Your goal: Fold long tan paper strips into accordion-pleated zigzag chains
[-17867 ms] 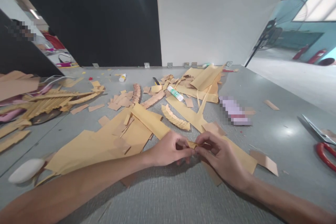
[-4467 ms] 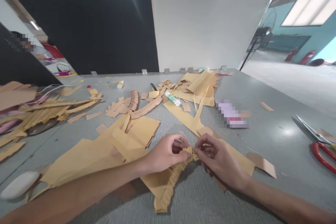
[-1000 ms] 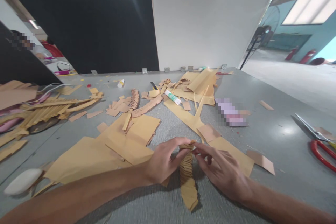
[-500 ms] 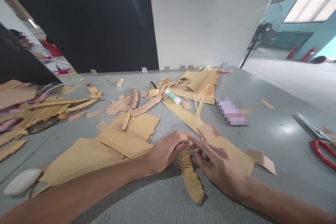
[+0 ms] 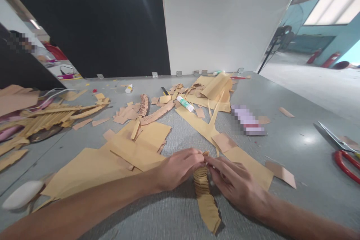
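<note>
A long chain of folded tan paper pieces (image 5: 206,198) lies on the grey table (image 5: 281,198), running from my fingers toward me. My left hand (image 5: 177,168) pinches the far end of this chain, fingers closed on it. My right hand (image 5: 234,184) meets it there, its fingertips also pinched on the same end. Both forearms reach in from the bottom of the view. Large tan paper sheets (image 5: 112,157) lie just left of my hands, and another sheet (image 5: 247,165) lies under and beyond my right hand.
A glue stick (image 5: 185,103) and small cut paper pieces (image 5: 126,114) lie farther back, with another folded chain (image 5: 156,113) and a paper heap (image 5: 215,88). Red-handled scissors (image 5: 344,157) sit at the right edge. Paper strips (image 5: 47,116) pile at the left. A white object (image 5: 21,194) lies near left.
The folded chain has swung from hanging leftward to lying straight toward me. My hands have lowered slightly and closed together on its far end over the last second.
</note>
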`<state>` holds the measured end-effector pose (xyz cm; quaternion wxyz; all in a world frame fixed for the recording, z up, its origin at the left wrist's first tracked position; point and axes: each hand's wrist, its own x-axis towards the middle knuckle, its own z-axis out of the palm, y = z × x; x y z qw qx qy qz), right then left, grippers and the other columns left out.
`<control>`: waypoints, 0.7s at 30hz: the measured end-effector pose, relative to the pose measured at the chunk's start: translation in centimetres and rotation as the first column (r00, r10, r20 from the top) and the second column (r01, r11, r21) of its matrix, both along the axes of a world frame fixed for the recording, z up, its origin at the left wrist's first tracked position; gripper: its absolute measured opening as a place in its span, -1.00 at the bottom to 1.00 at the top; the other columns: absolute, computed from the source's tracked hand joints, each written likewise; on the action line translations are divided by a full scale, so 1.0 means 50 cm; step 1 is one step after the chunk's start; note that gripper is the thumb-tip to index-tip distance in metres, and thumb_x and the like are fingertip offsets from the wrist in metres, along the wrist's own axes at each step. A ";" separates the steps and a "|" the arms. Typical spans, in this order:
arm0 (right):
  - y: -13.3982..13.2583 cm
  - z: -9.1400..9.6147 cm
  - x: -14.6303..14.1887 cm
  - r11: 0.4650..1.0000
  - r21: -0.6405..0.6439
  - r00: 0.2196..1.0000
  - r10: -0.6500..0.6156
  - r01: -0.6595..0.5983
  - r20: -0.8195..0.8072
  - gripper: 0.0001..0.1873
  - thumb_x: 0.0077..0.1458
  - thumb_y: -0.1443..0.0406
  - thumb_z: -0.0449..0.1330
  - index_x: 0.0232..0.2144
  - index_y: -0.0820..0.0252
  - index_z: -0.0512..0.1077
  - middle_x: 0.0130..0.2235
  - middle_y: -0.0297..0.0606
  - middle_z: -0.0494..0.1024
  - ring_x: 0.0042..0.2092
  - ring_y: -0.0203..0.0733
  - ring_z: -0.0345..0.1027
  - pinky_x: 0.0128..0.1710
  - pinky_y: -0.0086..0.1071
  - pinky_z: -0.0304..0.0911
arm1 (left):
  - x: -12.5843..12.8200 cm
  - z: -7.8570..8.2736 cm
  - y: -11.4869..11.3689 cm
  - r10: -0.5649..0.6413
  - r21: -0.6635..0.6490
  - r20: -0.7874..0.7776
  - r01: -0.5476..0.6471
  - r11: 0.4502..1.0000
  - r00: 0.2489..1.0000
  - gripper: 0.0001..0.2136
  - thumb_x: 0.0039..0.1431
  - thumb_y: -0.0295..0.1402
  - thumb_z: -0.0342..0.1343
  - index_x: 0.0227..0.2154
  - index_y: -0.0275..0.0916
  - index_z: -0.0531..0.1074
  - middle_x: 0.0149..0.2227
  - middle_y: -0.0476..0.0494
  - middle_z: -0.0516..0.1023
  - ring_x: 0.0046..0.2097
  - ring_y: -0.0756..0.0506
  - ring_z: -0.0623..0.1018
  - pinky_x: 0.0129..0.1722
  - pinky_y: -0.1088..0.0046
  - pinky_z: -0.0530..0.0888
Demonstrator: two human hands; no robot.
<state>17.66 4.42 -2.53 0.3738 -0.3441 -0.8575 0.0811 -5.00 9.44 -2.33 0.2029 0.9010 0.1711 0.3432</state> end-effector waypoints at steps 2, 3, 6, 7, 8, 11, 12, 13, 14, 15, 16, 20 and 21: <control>0.001 0.000 0.000 0.999 0.038 1.000 0.028 -0.028 0.008 -0.55 0.35 0.47 0.07 0.24 0.19 0.24 -0.18 -0.18 0.59 -0.25 -0.18 0.51 -0.30 -0.33 0.38 | 0.001 -0.001 0.000 0.006 0.105 0.025 -0.009 0.994 1.000 -0.82 0.42 -0.51 -0.08 -0.01 -0.25 0.32 -0.12 -0.22 0.53 -0.06 -0.08 0.54 -0.06 0.45 0.49; 0.003 0.000 -0.001 0.998 0.050 0.999 0.038 -0.040 0.022 -0.55 0.35 0.48 0.06 0.24 0.21 0.24 -0.20 -0.18 0.58 -0.27 -0.18 0.50 -0.31 -0.32 0.38 | 0.002 0.000 -0.001 0.013 0.154 0.031 -0.018 0.988 0.999 -0.82 0.42 -0.51 -0.08 -0.01 -0.26 0.32 -0.12 -0.22 0.53 -0.05 -0.08 0.54 -0.06 0.46 0.50; 0.005 0.001 -0.004 0.998 0.056 0.998 0.036 -0.039 0.046 -0.56 0.35 0.47 0.06 0.24 0.23 0.23 -0.28 -0.22 0.57 -0.35 -0.19 0.46 -0.38 -0.32 0.34 | 0.001 0.006 -0.006 0.066 0.265 0.003 -0.064 0.962 0.998 -0.82 0.45 -0.47 -0.10 0.01 -0.27 0.31 -0.09 -0.25 0.54 -0.03 -0.09 0.55 -0.02 0.46 0.50; 0.005 0.002 -0.005 0.998 0.049 0.998 0.037 -0.039 0.047 -0.57 0.35 0.47 0.06 0.22 0.23 0.25 -0.31 -0.24 0.56 -0.37 -0.19 0.45 -0.39 -0.32 0.33 | 0.000 0.008 -0.008 0.083 0.295 -0.014 -0.075 0.952 0.996 -0.82 0.45 -0.45 -0.11 0.01 -0.27 0.31 -0.08 -0.26 0.54 -0.02 -0.09 0.55 -0.01 0.45 0.51; 0.004 0.002 -0.006 0.999 0.035 0.998 0.036 -0.037 0.045 -0.59 0.35 0.47 0.06 0.21 0.23 0.26 -0.32 -0.25 0.56 -0.39 -0.20 0.45 -0.40 -0.33 0.32 | -0.001 0.012 -0.010 0.093 0.326 -0.033 -0.077 0.942 0.995 -0.82 0.45 -0.44 -0.11 0.01 -0.27 0.31 -0.07 -0.27 0.54 -0.03 -0.09 0.56 0.00 0.44 0.51; -0.001 0.003 -0.008 0.999 -0.019 0.999 0.040 -0.039 0.037 -0.66 0.37 0.44 0.04 0.14 0.20 0.31 -0.32 -0.26 0.56 -0.41 -0.22 0.44 -0.42 -0.35 0.31 | -0.006 0.019 -0.015 0.095 0.417 -0.072 -0.056 0.907 0.993 -0.82 0.45 -0.47 -0.13 -0.01 -0.29 0.32 -0.09 -0.29 0.55 -0.06 -0.09 0.57 0.00 0.43 0.52; -0.003 0.002 -0.008 0.999 -0.032 0.998 0.041 -0.039 0.037 -0.68 0.37 0.43 0.04 0.13 0.19 0.33 -0.32 -0.26 0.56 -0.41 -0.23 0.44 -0.42 -0.36 0.31 | -0.008 0.020 -0.016 0.095 0.443 -0.074 -0.053 0.895 0.993 -0.82 0.45 -0.48 -0.13 -0.01 -0.29 0.32 -0.10 -0.30 0.55 -0.07 -0.09 0.57 0.01 0.42 0.52; -0.004 0.001 -0.008 0.998 -0.040 0.998 0.042 -0.041 0.040 -0.69 0.37 0.43 0.03 0.12 0.19 0.33 -0.32 -0.25 0.56 -0.41 -0.23 0.44 -0.42 -0.36 0.31 | -0.009 0.020 -0.016 0.094 0.462 -0.074 -0.049 0.885 0.993 -0.81 0.44 -0.49 -0.14 -0.01 -0.30 0.32 -0.10 -0.30 0.55 -0.06 -0.09 0.57 0.02 0.41 0.51; -0.004 0.001 -0.008 0.998 -0.044 0.998 0.043 -0.041 0.042 -0.69 0.37 0.42 0.03 0.12 0.19 0.33 -0.32 -0.25 0.57 -0.41 -0.23 0.44 -0.42 -0.36 0.31 | -0.010 0.019 -0.016 0.092 0.471 -0.075 -0.046 0.881 0.993 -0.80 0.44 -0.49 -0.14 0.00 -0.29 0.32 -0.09 -0.30 0.55 -0.05 -0.09 0.57 0.03 0.41 0.51; -0.004 0.001 -0.009 0.998 -0.045 0.998 0.045 -0.043 0.045 -0.68 0.37 0.42 0.03 0.13 0.20 0.33 -0.33 -0.25 0.57 -0.41 -0.23 0.44 -0.42 -0.36 0.31 | -0.011 0.017 -0.015 0.095 0.468 -0.078 -0.048 0.882 0.992 -0.79 0.45 -0.49 -0.15 0.01 -0.28 0.32 -0.08 -0.30 0.55 -0.03 -0.09 0.56 0.04 0.40 0.50; -0.003 0.001 -0.009 0.998 -0.043 0.998 0.046 -0.045 0.044 -0.67 0.37 0.42 0.03 0.14 0.20 0.32 -0.33 -0.26 0.57 -0.42 -0.23 0.43 -0.42 -0.36 0.31 | -0.011 0.015 -0.015 0.104 0.453 -0.086 -0.054 0.890 0.991 -0.79 0.45 -0.48 -0.16 0.03 -0.28 0.32 -0.07 -0.30 0.54 -0.02 -0.09 0.56 0.05 0.40 0.50; -0.001 0.007 -0.010 0.999 -0.015 0.999 0.032 -0.032 0.011 -0.65 0.35 0.43 0.02 0.15 0.18 0.29 -0.36 -0.29 0.57 -0.46 -0.25 0.40 -0.45 -0.37 0.31 | -0.010 0.008 -0.013 0.154 0.393 -0.081 -0.111 0.913 0.985 -0.77 0.46 -0.43 -0.17 0.04 -0.27 0.32 -0.01 -0.31 0.53 0.04 -0.10 0.54 0.08 0.39 0.48; -0.003 0.008 -0.010 0.999 -0.020 1.000 0.025 -0.025 0.011 -0.65 0.35 0.42 0.03 0.14 0.17 0.30 -0.39 -0.31 0.56 -0.48 -0.26 0.40 -0.46 -0.38 0.31 | -0.010 0.008 -0.013 0.157 0.396 -0.077 -0.114 0.911 0.985 -0.77 0.47 -0.43 -0.18 0.04 -0.26 0.32 -0.01 -0.31 0.53 0.05 -0.10 0.53 0.10 0.38 0.47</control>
